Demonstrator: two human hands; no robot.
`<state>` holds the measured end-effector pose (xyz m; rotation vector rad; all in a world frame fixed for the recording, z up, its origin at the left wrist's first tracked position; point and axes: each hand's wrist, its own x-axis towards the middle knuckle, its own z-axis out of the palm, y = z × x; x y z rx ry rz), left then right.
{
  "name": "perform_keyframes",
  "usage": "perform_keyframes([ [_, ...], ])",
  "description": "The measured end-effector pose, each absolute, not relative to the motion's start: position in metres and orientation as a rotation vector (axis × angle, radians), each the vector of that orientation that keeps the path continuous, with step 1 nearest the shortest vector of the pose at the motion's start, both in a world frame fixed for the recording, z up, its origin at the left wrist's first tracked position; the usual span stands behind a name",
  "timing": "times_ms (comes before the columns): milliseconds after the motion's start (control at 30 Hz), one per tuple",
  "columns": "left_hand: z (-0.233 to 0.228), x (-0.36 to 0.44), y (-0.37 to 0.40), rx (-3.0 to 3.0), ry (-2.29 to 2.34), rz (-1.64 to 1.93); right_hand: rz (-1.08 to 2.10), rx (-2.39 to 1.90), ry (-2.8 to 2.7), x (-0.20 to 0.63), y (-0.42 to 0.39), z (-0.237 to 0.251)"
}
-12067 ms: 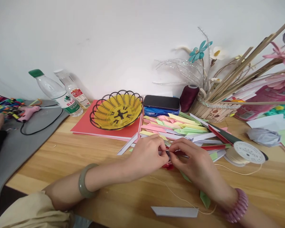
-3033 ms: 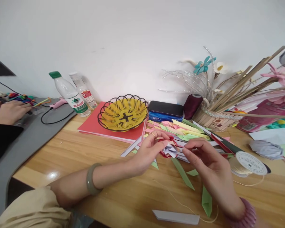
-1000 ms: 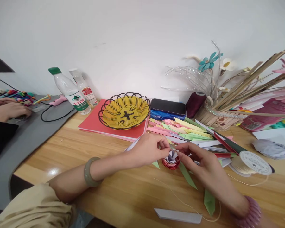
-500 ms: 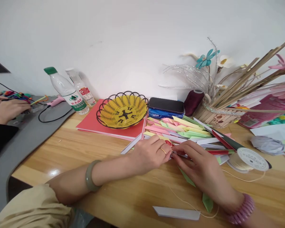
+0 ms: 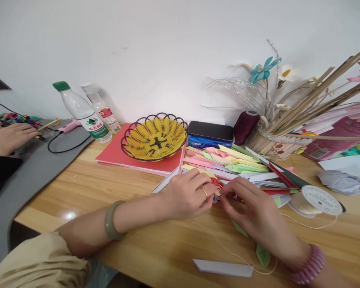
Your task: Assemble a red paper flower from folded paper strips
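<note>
Both hands are pinched together around a small red folded paper piece (image 5: 216, 185), mostly hidden between left hand (image 5: 187, 196) and right hand (image 5: 252, 210). Bare table (image 5: 114, 192) lies open left; paper strips (image 5: 231, 162) crowd the far side.

Two plastic bottles (image 5: 81, 110) (image 5: 101, 108), one yellow wire basket (image 5: 155, 137), one maroon thread spool (image 5: 244, 127), one cream cord reel (image 5: 316, 199), one black case (image 5: 210, 131). Two bracelets: green (image 5: 109, 220), pink (image 5: 309, 265). One loose grey paper strip (image 5: 223, 268). Stack of coloured paper strips (image 5: 231, 162), too many to count.
</note>
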<state>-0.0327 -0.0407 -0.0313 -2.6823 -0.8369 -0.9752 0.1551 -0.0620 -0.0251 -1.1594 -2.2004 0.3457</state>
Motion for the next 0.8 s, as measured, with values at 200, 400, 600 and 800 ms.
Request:
perform_keyframes([
  [200, -0.035, -0.036, -0.039, -2.687, -0.68, -0.902, 0.453, -1.213, -2.154, 0.152, -0.061, -0.021],
  [400, -0.034, -0.034, -0.039, -2.74, -0.766, -1.037, 0.586, -1.195, -2.099, 0.152, -0.059, -0.016],
  [600, -0.034, -0.032, -0.036, -2.676, -0.715, -1.143, 0.604, -1.183, -2.108, 0.154, -0.059, -0.015],
  [800, -0.033, -0.03, -0.034, -2.751, -0.803, -1.19, 0.71, -1.232, -2.082, 0.155, -0.059, -0.011],
])
